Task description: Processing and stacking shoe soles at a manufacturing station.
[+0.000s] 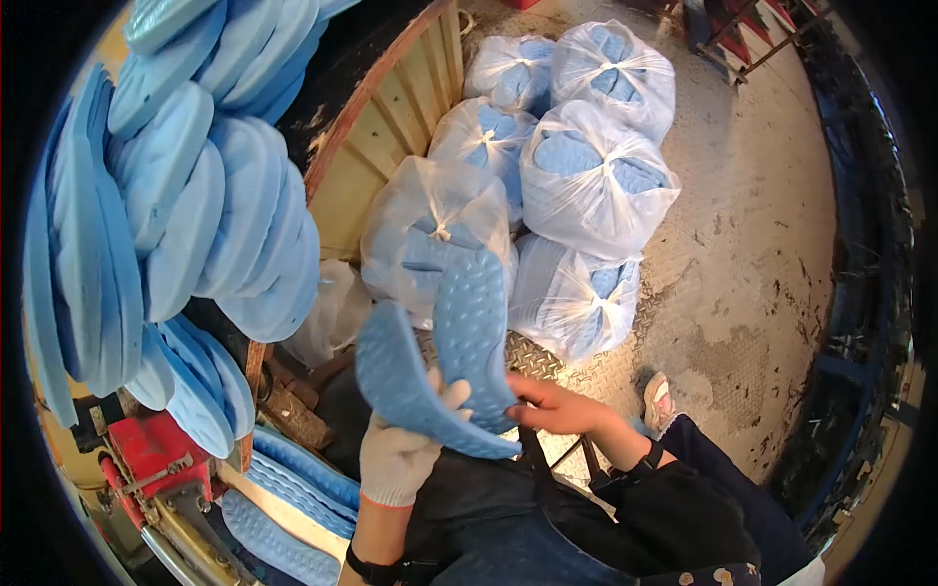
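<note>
Two blue foam shoe soles (473, 322) are held up in front of me, their lower ends close together. The right-hand one shows a dimpled face; the other sole (396, 366) is curved and leans left. My left hand (403, 451), in a white knit glove, grips them from below left, with thumb and fingers wrapped around the lower part. My bare right hand (557, 405) pinches the lower right edge of the dimpled sole between thumb and fingers. Part of the left fingers is hidden behind the soles.
A large heap of blue soles (181, 186) rises at the left. Below it are a red machine part (161, 459) and more soles (278, 542) on a ledge. Several clear bags filled with soles (596, 176) stand on the floor (743, 215) beside a ribbed beige panel (381, 127).
</note>
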Demonstrator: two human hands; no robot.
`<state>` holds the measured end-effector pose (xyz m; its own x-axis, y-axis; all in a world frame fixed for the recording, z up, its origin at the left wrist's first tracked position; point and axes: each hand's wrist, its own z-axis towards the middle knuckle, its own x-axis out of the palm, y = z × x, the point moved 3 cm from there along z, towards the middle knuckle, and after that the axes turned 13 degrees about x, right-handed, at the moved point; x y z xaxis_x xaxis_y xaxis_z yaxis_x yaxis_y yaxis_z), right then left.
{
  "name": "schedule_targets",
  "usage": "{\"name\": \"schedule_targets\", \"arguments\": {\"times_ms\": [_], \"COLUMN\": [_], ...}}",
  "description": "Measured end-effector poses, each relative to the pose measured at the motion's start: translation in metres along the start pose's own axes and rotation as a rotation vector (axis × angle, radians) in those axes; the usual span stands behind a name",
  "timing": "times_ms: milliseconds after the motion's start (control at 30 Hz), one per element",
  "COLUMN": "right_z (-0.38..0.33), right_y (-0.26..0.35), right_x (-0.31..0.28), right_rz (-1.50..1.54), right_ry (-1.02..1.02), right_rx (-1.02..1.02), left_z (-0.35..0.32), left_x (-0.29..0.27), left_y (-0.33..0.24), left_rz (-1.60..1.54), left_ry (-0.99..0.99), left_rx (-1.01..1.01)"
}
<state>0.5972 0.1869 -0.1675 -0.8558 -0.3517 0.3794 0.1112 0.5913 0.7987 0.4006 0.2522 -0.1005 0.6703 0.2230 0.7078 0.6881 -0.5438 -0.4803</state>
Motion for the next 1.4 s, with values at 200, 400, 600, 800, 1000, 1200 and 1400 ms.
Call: {"name": "schedule_targets", "arguments": {"times_ms": [200, 400, 600, 800, 1000, 1200, 1400], "right_z": [0.003, 0.049, 0.086, 0.066, 0.019, -0.01, 0.033], "right_y": [0.035, 0.032, 0.029, 0.019, 0.003, -0.014, -0.092], "right_x": [-0.01, -0.188, -0.359, -0.394, -0.309, -0.233, -0.207], "right_rz": [-0.377, -0.204, -0.486, -0.309, -0.061, 0.251, 0.075], "right_ry": [0.234, -0.693, -1.744, -1.587, -1.597, -1.456, -1.344], "right_rx": [-0.011, -0.181, 0.168, 0.073, -0.012, -0.285, 0.106], "left_z": [-0.009, -0.008, -0.013, -0.016, -0.031, -0.044, -0.049], "left_x": [0.01, 0.02, 0.019, 0.022, 0.017, 0.021, 0.022], "left_y": [-0.015, -0.016, -0.017, -0.026, -0.044, -0.052, -0.052], "left_rz": [-0.049, -0.04, -0.129, -0.066, -0.125, -0.175, -0.179], "left_ry": [0.059, 0.024, 0.035, 0.001, 0.097, 0.089, 0.102], "left_rx": [0.031, 0.064, 0.005, 0.042, 0.079, 0.014, 0.041]}}
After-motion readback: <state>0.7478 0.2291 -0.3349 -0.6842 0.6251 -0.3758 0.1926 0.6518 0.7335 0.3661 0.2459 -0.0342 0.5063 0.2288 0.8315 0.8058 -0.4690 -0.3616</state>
